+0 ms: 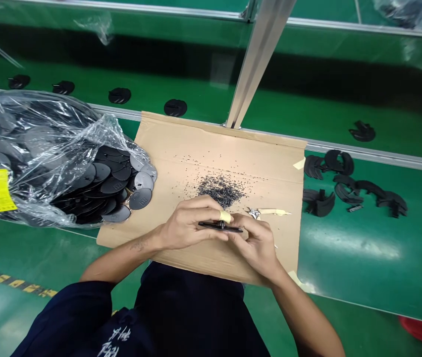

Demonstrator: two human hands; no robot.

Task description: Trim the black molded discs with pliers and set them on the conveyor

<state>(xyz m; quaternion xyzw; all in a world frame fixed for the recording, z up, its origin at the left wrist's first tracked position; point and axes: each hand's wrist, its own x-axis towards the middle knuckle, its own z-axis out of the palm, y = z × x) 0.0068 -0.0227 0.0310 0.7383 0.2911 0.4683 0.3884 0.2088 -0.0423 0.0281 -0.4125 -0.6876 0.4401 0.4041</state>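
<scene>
Your dark shirt (pixel 196 312) lies nearest; beyond it, cardboard (pixel 181 144) spreads over the green worktop (pixel 363 263), with the clear bag (pixel 47 144) of black discs on your left. Your 2 hands are nearly closed: your left hand (pixel 181 225) pinches the left part of 1 black disc (pixel 211 226), your right hand (pixel 257 243) its right end. Past them sits a heap of black bits (pixel 222 191); yellow-handled snips (pixel 270 211) lie just beside your right hand. For good control, grip the rim lightly from both ends, thumbs underneath, and let no fingertip hide the small stub (pixel 222 224) near the middle. Held above the cardboard, the disc turns its edge to you, long axis left to right, right end slightly closer to your body, stub pointing away from you.
</scene>
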